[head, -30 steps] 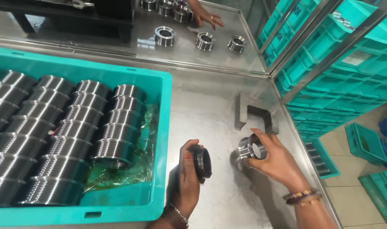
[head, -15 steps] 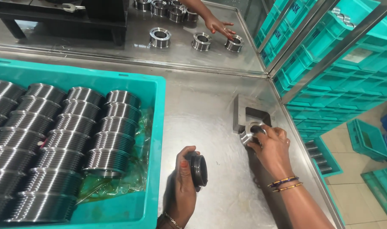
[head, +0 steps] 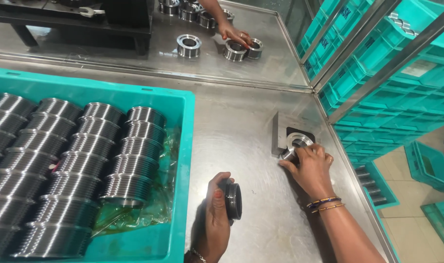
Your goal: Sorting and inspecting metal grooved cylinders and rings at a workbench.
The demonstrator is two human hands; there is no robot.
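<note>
Right hand: the right hand (head: 310, 165) rests fingers-down on the shiny machined steel ring (head: 296, 144), fingertips curled over its near rim, pinching it.
Steel ring: it sits in the square grey metal gauge block (head: 281, 132) on the brushed steel table (head: 241, 126), near the right rail.
Left hand: the left hand (head: 217, 214) is closed around a round black threaded gauge (head: 232, 199), held on edge just above the table, thumb on top.
Step in hand: by my judgement, the ring is being seated in the block. To do it well, keep the ring level, press evenly with the fingertips, and keep the fingers out of the gap between ring and block.
Black gauge: best held square to the bore when it meets a part, so the threads do not cross.
Teal crate: the teal plastic crate (head: 185, 160) to the left holds rows of ribbed steel cylinders (head: 85, 160) over a yellowish oily plastic liner (head: 158, 195).
Far end of table: another person's hand (head: 236, 35) touches one of several steel rings (head: 189, 45) there.
Right side: stacked teal bins (head: 392, 83) fill a rack.
</note>
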